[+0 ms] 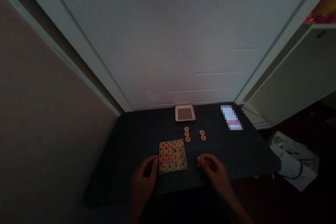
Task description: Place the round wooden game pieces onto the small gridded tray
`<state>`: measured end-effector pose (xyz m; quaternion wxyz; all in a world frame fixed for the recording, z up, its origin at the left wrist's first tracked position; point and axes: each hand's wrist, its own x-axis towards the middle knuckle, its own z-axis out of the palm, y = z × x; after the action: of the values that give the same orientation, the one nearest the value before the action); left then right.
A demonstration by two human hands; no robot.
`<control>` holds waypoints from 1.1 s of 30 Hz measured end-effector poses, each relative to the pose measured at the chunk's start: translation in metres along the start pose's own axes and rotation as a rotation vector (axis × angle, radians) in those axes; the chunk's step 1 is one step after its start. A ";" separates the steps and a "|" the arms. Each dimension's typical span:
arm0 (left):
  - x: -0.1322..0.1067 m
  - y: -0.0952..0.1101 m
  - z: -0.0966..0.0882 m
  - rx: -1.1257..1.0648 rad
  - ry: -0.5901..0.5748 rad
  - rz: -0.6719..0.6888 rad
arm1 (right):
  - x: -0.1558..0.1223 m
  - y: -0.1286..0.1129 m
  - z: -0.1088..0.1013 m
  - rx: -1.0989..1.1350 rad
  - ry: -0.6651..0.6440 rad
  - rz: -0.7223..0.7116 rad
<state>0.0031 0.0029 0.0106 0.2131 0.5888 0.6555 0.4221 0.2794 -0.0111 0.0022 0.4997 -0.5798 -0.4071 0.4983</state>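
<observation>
A square shallow box (173, 173) lies on the dark table, filled with rows of round Chinese chess pieces (169, 151) marked in red or black. At the box's left edge is my left hand (145, 173), its thumb and index finger closed together against the rim. To the right of the box, my right hand (214, 169) pinches one Chinese chess piece (199, 159) between thumb and fingers, just over the table. Its marking is hidden. Beyond the box, three loose red-marked pieces (187, 134) lie in a line, with two more (202, 135) to their right.
A pinkish square box lid or tray (185, 113) rests at the table's back edge by the white panel (162, 42). A blurred-out bright rectangular object (231, 117) lies at back right. Beside the dark table (126, 140), a white bag or box (295, 161) stands lower down.
</observation>
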 end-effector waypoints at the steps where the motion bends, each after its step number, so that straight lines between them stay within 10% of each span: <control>1: 0.004 -0.005 -0.001 0.021 -0.008 0.024 | 0.003 0.001 -0.001 0.006 0.004 0.007; 33: 0.007 -0.024 0.008 0.052 -0.097 0.091 | 0.049 -0.019 0.041 -0.237 -0.254 -0.249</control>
<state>-0.0063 0.0126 -0.0114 0.2098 0.6430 0.6279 0.3851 0.2475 0.0464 0.0121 0.4301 -0.5124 -0.5912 0.4505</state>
